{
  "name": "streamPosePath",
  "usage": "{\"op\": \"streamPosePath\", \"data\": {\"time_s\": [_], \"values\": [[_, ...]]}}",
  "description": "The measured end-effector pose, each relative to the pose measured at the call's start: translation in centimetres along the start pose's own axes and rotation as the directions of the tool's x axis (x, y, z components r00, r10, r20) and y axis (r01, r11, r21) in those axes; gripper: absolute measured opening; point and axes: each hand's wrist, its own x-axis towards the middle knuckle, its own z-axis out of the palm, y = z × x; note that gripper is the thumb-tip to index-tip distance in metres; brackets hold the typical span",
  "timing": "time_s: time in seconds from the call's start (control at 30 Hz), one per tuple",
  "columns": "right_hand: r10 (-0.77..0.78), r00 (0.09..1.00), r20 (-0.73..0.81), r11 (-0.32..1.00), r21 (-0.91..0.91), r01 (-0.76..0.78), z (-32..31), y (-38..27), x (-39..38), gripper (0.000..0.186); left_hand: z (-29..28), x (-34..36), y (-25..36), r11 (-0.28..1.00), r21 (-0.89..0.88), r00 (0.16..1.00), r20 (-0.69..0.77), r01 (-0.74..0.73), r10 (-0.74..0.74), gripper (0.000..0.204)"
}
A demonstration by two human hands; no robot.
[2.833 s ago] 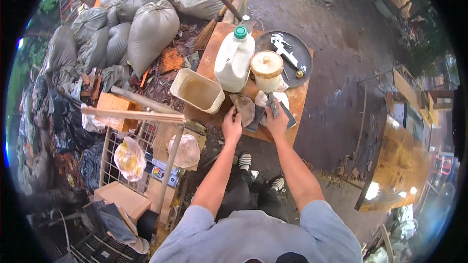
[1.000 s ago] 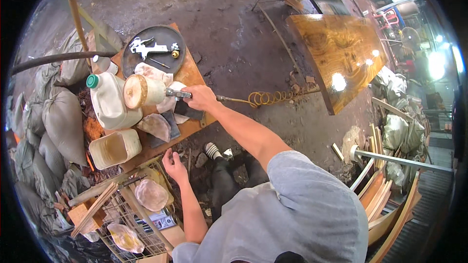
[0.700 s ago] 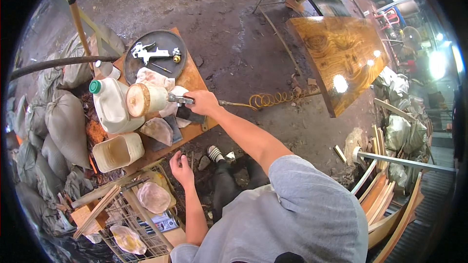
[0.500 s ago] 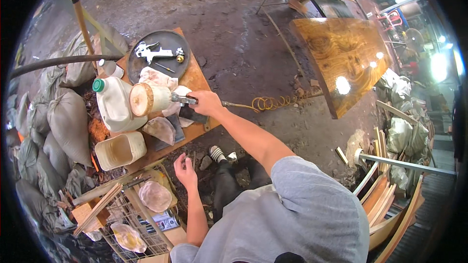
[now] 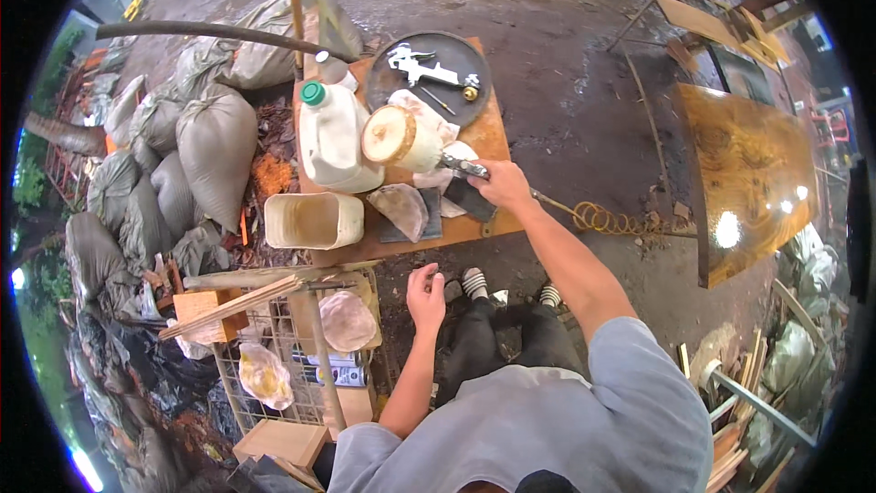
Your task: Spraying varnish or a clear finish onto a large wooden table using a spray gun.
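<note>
My right hand (image 5: 498, 184) grips the handle of a spray gun (image 5: 464, 167) over the table's right side. The gun's whitish cup (image 5: 422, 148) has a stained, round tan lid (image 5: 389, 135) tilted up toward me. A coiled yellow air hose (image 5: 598, 217) runs off to the right from beside this hand. My left hand (image 5: 425, 297) hangs in front of the table's near edge, fingers loosely bent and apart, with nothing in it. Behind the cup, a second, silver spray gun (image 5: 427, 67) lies on a black round tray (image 5: 474, 108).
The small wooden table (image 5: 497, 141) also bears a white jug (image 5: 338, 151) with a green cap, an open cream tub (image 5: 345, 221) and a crumpled cloth (image 5: 401, 208). Grey sacks (image 5: 214, 146) lie left. A glossy wooden slab (image 5: 748, 164) stands right; a wire rack (image 5: 260, 310) is near left.
The whole view has swung left, so the table and slab sit farther right in it. My right hand still grips the spray gun; my left hand stays low before the table.
</note>
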Motion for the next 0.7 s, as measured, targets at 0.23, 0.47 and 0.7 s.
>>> {"op": "streamPosePath", "data": {"time_s": [0.23,0.47,0.7], "values": [[0.038,0.996,-0.079,0.992,-0.116,-0.047,2.2,1.1,-0.2,0.037,0.1,-0.3,1.2,0.993,0.081,0.995,0.052,0.086,-0.090,0.024],[-0.060,0.993,-0.104,0.997,-0.044,0.056,1.4,0.8,-0.7,0.033,-0.1,-1.2,0.6,0.992,0.119,0.998,0.040,0.034,-0.039,0.026],[-0.099,0.987,-0.123,0.994,-0.066,0.091,0.5,1.2,-0.6,0.039,-0.3,-3.9,-0.3,0.966,0.252,0.987,0.128,0.065,-0.099,0.025]]}}
